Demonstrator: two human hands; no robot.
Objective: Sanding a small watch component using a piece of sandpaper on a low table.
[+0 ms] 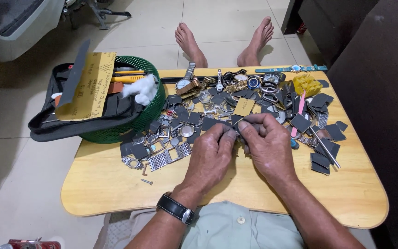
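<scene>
L hand (210, 154) & R hand (266, 143) both pinch small dark part (237, 131) over desk (116, 184); its axis too hidden to tell.

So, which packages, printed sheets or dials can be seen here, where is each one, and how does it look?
Sandpaper sheet: yellow rectangle with dark print, lying on the black pouch in the green basket.
Can: red and silver, on the floor at bottom left.
Watch dial: round, pale, silver band, at the table's far edge.
Small card: tan rectangle, just beyond the hands.
</scene>
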